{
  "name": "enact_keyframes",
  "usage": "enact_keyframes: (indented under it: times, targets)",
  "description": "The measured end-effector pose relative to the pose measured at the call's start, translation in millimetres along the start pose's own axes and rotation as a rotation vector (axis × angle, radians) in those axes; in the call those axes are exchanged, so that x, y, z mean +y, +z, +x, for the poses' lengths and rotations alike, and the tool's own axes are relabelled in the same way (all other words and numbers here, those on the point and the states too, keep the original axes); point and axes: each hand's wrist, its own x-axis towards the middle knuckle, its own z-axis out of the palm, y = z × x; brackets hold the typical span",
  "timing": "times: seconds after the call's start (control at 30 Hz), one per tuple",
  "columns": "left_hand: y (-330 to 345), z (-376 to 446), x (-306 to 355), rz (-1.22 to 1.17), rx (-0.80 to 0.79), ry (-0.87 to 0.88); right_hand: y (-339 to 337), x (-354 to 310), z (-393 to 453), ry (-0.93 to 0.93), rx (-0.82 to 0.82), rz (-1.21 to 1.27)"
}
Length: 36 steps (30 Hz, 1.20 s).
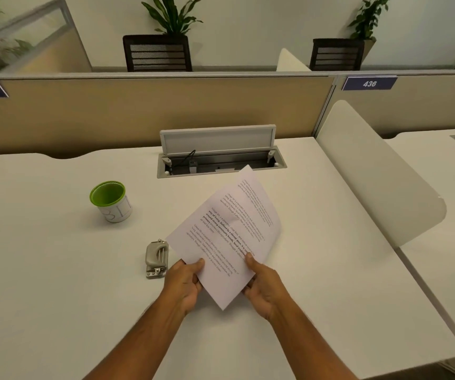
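Observation:
A printed sheet of white paper is held tilted above the white desk, its far corner pointing towards the back. My left hand pinches its near left edge, thumb on top. My right hand grips the near right edge, thumb lying on the print. A small grey metal hole punch lies on the desk just left of my left hand, apart from the paper.
A green-rimmed white cup stands at the left middle of the desk. An open cable hatch with its lid raised sits at the back. A white side divider bounds the desk on the right, a beige partition behind.

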Motion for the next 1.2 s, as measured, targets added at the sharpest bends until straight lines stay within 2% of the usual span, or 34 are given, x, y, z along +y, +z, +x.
enact_keyframes:
  times: [0.07,0.13,0.23,0.43,0.5,0.57,0.67,0.8,0.97,1.2]
  targets:
    - [-4.6,0.3,3.0,0.047,0.003,0.018,0.0,-3.6,3.3,-0.069,0.044,-0.028]
    - [-12.2,0.1,5.3,0.162,0.043,0.065,-1.5,-8.7,4.7,-0.129,0.117,-0.162]
    - [-27.0,0.2,10.1,0.447,0.211,0.217,-8.2,-12.9,8.1,-0.171,0.219,-0.35]
    - [-48.4,8.6,36.4,0.77,0.539,0.541,-23.4,-16.0,16.4,-0.213,0.317,-0.576]
    - [-55.6,19.1,45.8,0.833,0.626,0.53,-24.8,-17.5,16.6,-0.256,0.344,-0.646]
    - [-60.4,29.2,53.1,0.912,0.67,0.4,-26.2,-18.7,17.9,-0.279,0.367,-0.69]
    - [-63.0,39.2,63.7,1.043,0.61,0.267,-29.2,-21.6,19.1,-0.283,0.389,-0.72]
    - [-56.0,41.0,76.4,1.083,0.472,0.27,-36.3,-28.0,16.5,-0.326,0.387,-0.762]
    - [-42.8,38.6,77.5,0.885,0.334,0.311,-43.3,-40.8,13.1,-0.363,0.345,-0.807]
    - [-27.5,39.6,68.6,0.709,0.114,0.234,-42.5,-66.7,0.9,-0.332,0.226,-0.733]
